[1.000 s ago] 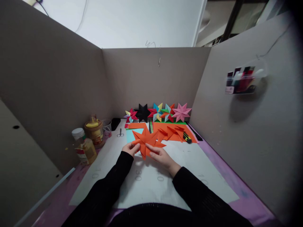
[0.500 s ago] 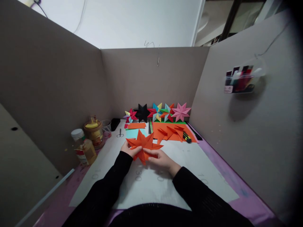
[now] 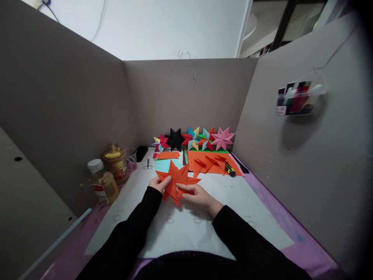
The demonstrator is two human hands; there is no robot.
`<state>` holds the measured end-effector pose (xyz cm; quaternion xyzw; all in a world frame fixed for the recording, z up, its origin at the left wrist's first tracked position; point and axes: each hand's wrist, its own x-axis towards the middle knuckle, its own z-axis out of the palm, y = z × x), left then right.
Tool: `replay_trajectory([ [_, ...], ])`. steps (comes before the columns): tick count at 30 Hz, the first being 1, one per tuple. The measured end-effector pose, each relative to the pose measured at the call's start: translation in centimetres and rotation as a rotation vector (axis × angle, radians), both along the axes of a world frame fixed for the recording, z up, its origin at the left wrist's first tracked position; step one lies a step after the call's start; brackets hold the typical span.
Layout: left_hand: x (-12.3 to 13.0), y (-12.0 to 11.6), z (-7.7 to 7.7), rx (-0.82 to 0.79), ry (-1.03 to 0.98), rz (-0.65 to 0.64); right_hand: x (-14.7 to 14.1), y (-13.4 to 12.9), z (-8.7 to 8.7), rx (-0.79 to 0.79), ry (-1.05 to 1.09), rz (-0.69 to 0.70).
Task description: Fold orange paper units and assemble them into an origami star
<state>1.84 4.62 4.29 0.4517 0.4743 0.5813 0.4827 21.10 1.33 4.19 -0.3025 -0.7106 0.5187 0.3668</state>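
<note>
An orange folded-paper star (image 3: 176,177) is held above the white sheet (image 3: 183,229), its points spread outward. My left hand (image 3: 158,184) grips its left side, thumb on the front face and fingers behind, partly hidden. At the lower right, my right hand (image 3: 198,196) pinches the star near its centre, the index finger lying across a point. Beyond the star, several folded orange pieces (image 3: 206,164) lie on orange paper (image 3: 194,155).
Finished stars in several colours, such as a pink star (image 3: 223,138) and a black star (image 3: 175,139), lean against the back panel. Scissors (image 3: 148,165), a glue bottle (image 3: 105,183) and a tub (image 3: 115,163) stand left. A utility knife (image 3: 230,169) lies right.
My left thumb has shifted up and left from the star's centre, uncovering its lower-left part. The star has turned slightly. My right hand stays almost still.
</note>
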Motion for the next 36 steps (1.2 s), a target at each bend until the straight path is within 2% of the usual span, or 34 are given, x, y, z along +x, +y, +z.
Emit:
replay_trajectory([
  [4,-0.7,0.9,-0.2,0.011,-0.036,0.048,0.0,0.0,0.1,-0.002,0.011,0.001],
  [8,-1.6,0.9,1.2,0.044,-0.030,0.077,0.0,0.0,0.1,-0.020,0.020,0.006],
  [13,-2.5,0.6,2.8,0.019,0.028,0.208,0.1,0.0,0.1,-0.012,0.011,0.010],
  [18,-2.7,0.9,2.3,-0.009,0.020,0.250,0.2,0.0,0.0,-0.027,0.012,0.003],
  [24,-2.0,0.9,1.9,0.019,-0.092,0.207,0.2,0.0,0.0,-0.027,0.009,0.007],
  [36,-2.7,1.5,1.2,-0.006,-0.058,0.096,0.4,0.4,0.0,-0.025,0.057,0.009],
])
